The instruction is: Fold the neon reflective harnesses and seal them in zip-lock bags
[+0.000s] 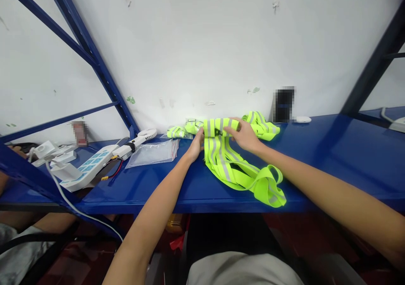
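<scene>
On the left, beyond the blue frame (85,36), a pixelated upright object (80,134) stands behind white plugs (46,149); any writing on it is unreadable. A white power strip (91,166) with blue sockets lies nearer, partly behind the frame's leg. A small white fan (147,134) lies just beside it, and a red-and-black wire (117,172) rests near both. Next come clear plastic bags (153,153) with red edges, then bagged yellow bundles (177,132) at the far side.

The left hand (196,145) holds the left end of the yellow reflective straps (221,158) (their silver stripes show clearly), which trail to the near edge of the blue table (316,150). The right hand (247,136) grips the folded part's right end. Behind it lie more yellow straps (267,129), then a dark pixelated object (284,105) and a white oval object (303,119).
</scene>
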